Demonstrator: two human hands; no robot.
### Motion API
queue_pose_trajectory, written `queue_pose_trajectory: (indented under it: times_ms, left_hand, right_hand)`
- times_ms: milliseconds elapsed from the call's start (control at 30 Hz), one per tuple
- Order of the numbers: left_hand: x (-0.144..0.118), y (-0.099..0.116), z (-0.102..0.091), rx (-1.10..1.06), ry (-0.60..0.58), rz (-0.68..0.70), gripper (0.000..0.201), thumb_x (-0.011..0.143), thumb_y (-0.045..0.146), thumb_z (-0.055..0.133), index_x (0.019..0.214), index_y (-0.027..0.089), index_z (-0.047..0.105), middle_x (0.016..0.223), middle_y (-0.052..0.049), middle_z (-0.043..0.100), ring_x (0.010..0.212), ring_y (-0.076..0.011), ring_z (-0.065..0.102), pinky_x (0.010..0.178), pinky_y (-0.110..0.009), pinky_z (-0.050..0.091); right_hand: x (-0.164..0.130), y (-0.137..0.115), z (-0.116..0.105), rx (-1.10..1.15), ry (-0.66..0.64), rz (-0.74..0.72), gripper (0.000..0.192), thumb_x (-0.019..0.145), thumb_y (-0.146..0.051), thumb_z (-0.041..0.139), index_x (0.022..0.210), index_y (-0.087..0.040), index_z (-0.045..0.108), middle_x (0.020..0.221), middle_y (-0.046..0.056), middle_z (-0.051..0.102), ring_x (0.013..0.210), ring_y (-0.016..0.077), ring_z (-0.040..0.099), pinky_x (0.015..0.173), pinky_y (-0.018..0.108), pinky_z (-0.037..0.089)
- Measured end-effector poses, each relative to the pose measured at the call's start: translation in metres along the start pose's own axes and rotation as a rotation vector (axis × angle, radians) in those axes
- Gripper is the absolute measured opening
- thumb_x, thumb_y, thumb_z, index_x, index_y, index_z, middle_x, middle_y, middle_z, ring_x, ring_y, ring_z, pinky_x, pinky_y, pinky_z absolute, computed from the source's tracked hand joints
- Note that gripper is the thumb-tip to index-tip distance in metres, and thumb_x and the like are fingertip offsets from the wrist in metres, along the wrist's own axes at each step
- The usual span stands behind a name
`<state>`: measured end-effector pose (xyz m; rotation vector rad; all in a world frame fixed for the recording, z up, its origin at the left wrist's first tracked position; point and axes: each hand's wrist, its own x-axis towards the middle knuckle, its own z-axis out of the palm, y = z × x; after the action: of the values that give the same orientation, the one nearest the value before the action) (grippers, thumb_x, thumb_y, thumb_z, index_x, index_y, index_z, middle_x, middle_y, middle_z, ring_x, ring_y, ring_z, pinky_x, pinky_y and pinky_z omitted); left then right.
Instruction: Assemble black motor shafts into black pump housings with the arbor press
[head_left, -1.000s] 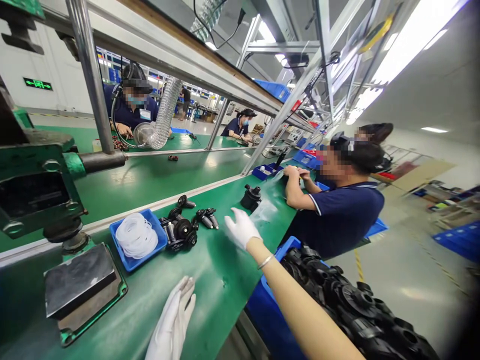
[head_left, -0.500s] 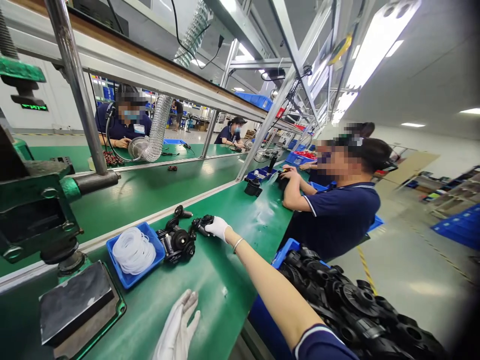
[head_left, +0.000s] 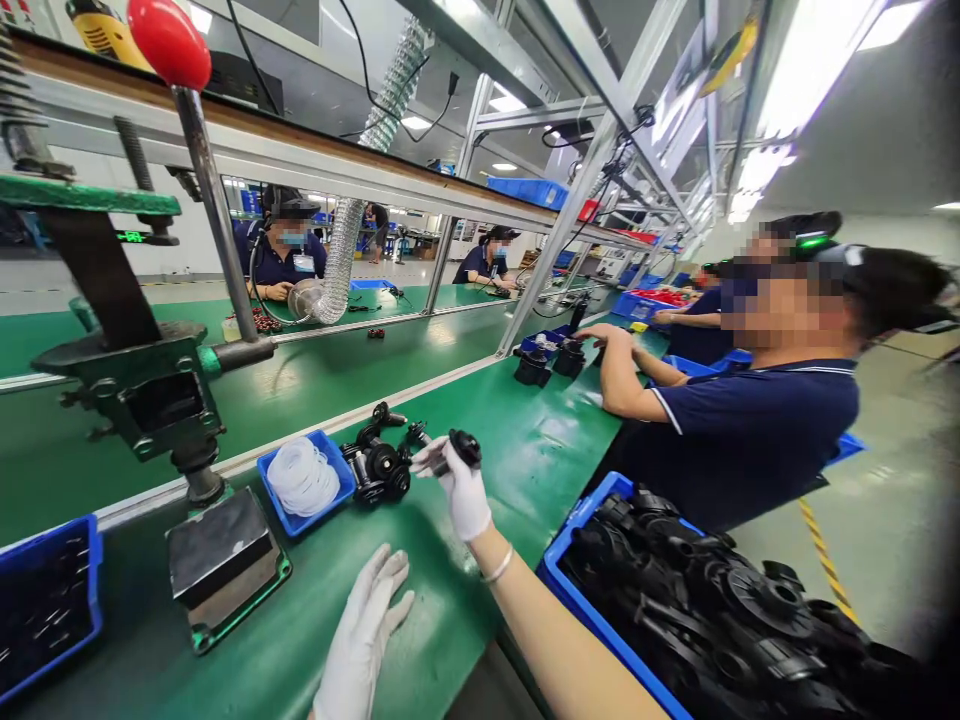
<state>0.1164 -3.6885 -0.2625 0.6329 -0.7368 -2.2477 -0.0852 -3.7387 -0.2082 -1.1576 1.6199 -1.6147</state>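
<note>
My right hand (head_left: 463, 492), in a white glove, grips a black cylindrical part (head_left: 465, 448) with a round, wider end and holds it above the bench. To its left, a cluster of similar black parts (head_left: 382, 460) lies on the green bench top (head_left: 420, 560). Beside the cluster, a small blue tray (head_left: 300, 527) holds a pile of white translucent rings (head_left: 304, 476). My left hand (head_left: 367, 625), also gloved in white, hovers low over the near part of the bench, fingers extended and holding nothing.
A green hand press (head_left: 150, 390) with a metal block (head_left: 221, 548) stands at left, near another blue bin (head_left: 96, 590). At right, a large blue crate (head_left: 559, 545) is heaped with black parts (head_left: 720, 590). A co-worker (head_left: 750, 430) works close by on the right.
My right hand has lifted the black part off the bench beside the cluster, bringing it up and slightly right. The view has turned left, showing more of the press. My left hand stays open.
</note>
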Motion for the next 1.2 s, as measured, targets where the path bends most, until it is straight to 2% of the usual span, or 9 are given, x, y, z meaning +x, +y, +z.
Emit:
queue_pose_trajectory:
  times_ms: [100,167,233,300,400,500,600,733,1200]
  left_hand:
    - [-0.01,0.029,0.022,0.289,0.044,0.091,0.067,0.085,0.047,0.066,0.142,0.021,0.043,0.147,-0.015,0.046,0.125,-0.0283,0.054,0.098,-0.037,0.048]
    - [-0.017,0.049,0.028,0.482,0.05,0.114,0.064,0.083,0.05,0.064,0.135,0.016,0.049,0.128,-0.016,0.061,0.094,-0.0237,0.065,0.077,-0.034,0.053]
    - [-0.028,0.067,0.024,0.64,0.066,0.116,0.056,0.085,0.052,0.059,0.125,0.012,0.055,0.105,-0.012,0.069,0.07,-0.0188,0.062,0.066,-0.033,0.051]
    - [-0.043,0.082,0.012,0.739,0.089,0.137,0.047,0.086,0.048,0.057,0.117,0.014,0.059,0.101,-0.009,0.07,0.075,-0.0197,0.063,0.074,-0.034,0.051]
    - [-0.069,0.1,-0.012,0.853,0.153,0.176,0.034,0.085,0.04,0.061,0.112,0.02,0.063,0.113,-0.007,0.069,0.103,-0.0238,0.064,0.094,-0.034,0.047]
    - [-0.087,0.109,-0.033,1.047,0.278,0.165,0.029,0.084,0.037,0.061,0.109,0.023,0.066,0.113,-0.005,0.07,0.105,-0.0255,0.064,0.094,-0.035,0.046]
    - [-0.094,0.113,-0.046,1.171,0.358,0.179,0.03,0.084,0.038,0.062,0.11,0.024,0.067,0.111,-0.004,0.071,0.102,-0.026,0.064,0.091,-0.035,0.047]
    - [-0.092,0.112,-0.054,1.153,0.364,0.211,0.031,0.085,0.037,0.062,0.112,0.024,0.066,0.112,-0.005,0.071,0.103,-0.0253,0.064,0.092,-0.034,0.047]
    - [-0.09,0.109,-0.062,0.972,0.339,0.163,0.028,0.084,0.036,0.063,0.108,0.022,0.066,0.112,-0.006,0.07,0.105,-0.0248,0.065,0.092,-0.033,0.049]
  right_hand:
    - [-0.055,-0.01,0.03,0.105,-0.304,-0.013,0.062,0.087,-0.07,0.047,0.123,-0.021,0.06,0.113,0.011,0.069,0.103,0.0261,0.067,0.093,0.044,0.052]
    - [-0.081,-0.015,0.046,0.17,-0.477,-0.001,0.06,0.089,-0.065,0.049,0.133,-0.024,0.055,0.125,0.01,0.065,0.117,0.0256,0.06,0.104,0.044,0.045]
    - [-0.096,-0.02,0.056,0.193,-0.639,0.013,0.059,0.094,-0.059,0.045,0.142,-0.026,0.046,0.137,0.01,0.057,0.127,0.0238,0.053,0.111,0.044,0.038]
    - [-0.099,-0.021,0.061,0.103,-0.825,0.007,0.064,0.089,-0.055,0.055,0.145,-0.024,0.043,0.142,0.01,0.053,0.132,0.0251,0.048,0.115,0.046,0.031]
    - [-0.095,-0.017,0.068,0.002,-1.027,0.044,0.073,0.08,-0.047,0.07,0.144,-0.022,0.044,0.142,0.011,0.054,0.135,0.0284,0.045,0.117,0.05,0.026]
    - [-0.093,-0.009,0.077,0.217,-0.961,0.136,0.074,0.081,-0.048,0.068,0.145,-0.023,0.041,0.147,0.013,0.048,0.135,0.0286,0.046,0.114,0.049,0.032]
    - [-0.095,-0.006,0.085,0.325,-0.887,0.133,0.069,0.08,-0.046,0.071,0.141,-0.025,0.046,0.151,0.011,0.044,0.139,0.0279,0.042,0.116,0.048,0.03]
    - [-0.099,-0.01,0.091,0.31,-0.84,0.09,0.06,0.082,-0.043,0.07,0.137,-0.026,0.051,0.149,0.01,0.048,0.139,0.0266,0.042,0.118,0.049,0.027]
    - [-0.104,-0.009,0.098,0.257,-0.749,0.097,0.045,0.088,-0.036,0.064,0.132,-0.029,0.056,0.14,0.007,0.056,0.134,0.0267,0.048,0.115,0.048,0.033]
